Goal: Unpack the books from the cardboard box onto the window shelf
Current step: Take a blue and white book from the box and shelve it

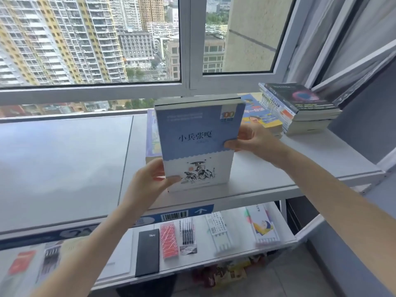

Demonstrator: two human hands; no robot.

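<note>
Two grips steady the blue book (pixel 197 142) upright on the window shelf (pixel 289 166); fingers of our left hand (pixel 150 181) clamp its lower corner, those of our right hand (pixel 255 140) its side edge; next, we judge, lay it by the stack (pixel 300 112)
</note>
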